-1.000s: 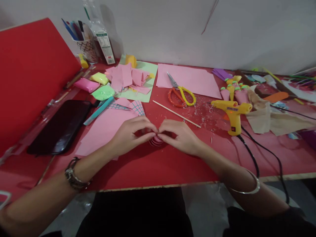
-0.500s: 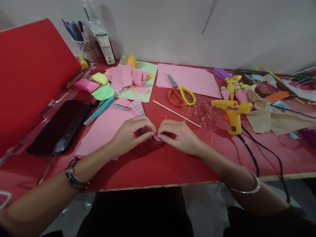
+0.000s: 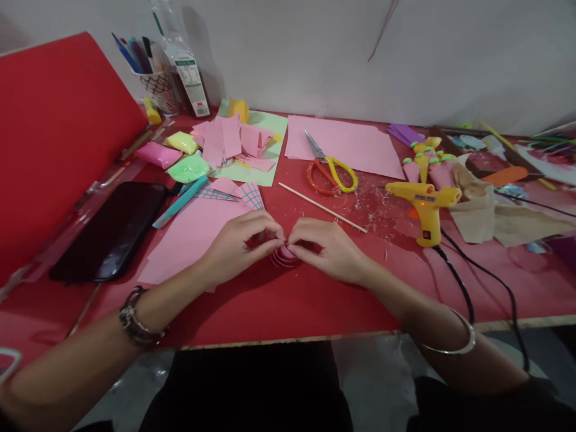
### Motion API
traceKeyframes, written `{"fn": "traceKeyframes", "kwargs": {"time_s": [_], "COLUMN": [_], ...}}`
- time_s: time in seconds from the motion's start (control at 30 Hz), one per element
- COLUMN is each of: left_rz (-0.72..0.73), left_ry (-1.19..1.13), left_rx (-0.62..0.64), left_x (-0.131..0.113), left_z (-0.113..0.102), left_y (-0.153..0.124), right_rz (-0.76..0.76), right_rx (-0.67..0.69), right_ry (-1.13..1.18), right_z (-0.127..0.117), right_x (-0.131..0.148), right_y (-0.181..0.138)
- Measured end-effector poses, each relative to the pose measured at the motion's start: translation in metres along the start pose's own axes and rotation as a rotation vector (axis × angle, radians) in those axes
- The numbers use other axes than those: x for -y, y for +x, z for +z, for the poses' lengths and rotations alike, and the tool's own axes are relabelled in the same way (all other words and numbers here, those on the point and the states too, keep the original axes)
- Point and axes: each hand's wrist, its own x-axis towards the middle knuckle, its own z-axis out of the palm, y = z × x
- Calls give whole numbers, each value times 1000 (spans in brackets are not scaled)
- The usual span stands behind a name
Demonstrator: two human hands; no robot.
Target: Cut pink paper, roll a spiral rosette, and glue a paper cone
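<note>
A small coil of pink paper strip [image 3: 283, 257] sits just over the red tabletop, in front of my body. My left hand [image 3: 238, 243] pinches its upper edge from the left with thumb and fingers. From the right, my right hand [image 3: 326, 247] pinches the same edge, its fingertips touching those of the left. The fingertips hide most of the coil's top; its lower loops show beneath them. Beyond my right hand lies a thin wooden stick [image 3: 321, 207]. A pink paper sheet [image 3: 180, 246] lies under and beside my left hand.
Scissors with red and yellow handles [image 3: 335, 174] lie ahead. At right stands a yellow glue gun [image 3: 425, 210], its black cord [image 3: 454, 276] trailing over the table edge. A black phone [image 3: 112, 231] and teal cutter [image 3: 180, 203] are at left. A bottle [image 3: 191, 84] stands at the back.
</note>
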Motion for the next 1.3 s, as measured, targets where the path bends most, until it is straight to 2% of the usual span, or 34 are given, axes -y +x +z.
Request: {"fn": "traceKeyframes", "kwargs": {"time_s": [0.77,0.87,1.1,1.3], "left_rz": [56,16,-199,-226], "left_ry": [38,65,23,14], "left_rx": [-11,-50,-101,-123], "left_x": [-3,-3,-6,-9], "left_z": [-3,-4,-4,-5], "left_y": [-1,-1,-3,-3], "right_rz": [9,17,26,22], "right_rx": [-8,-16,-15,-70], "right_ry": [-39,-32,-13,19], "right_z": [0,-1,-1,-2], "right_x": [1,1,-1,0], "right_y": [1,0,-1,-1]}}
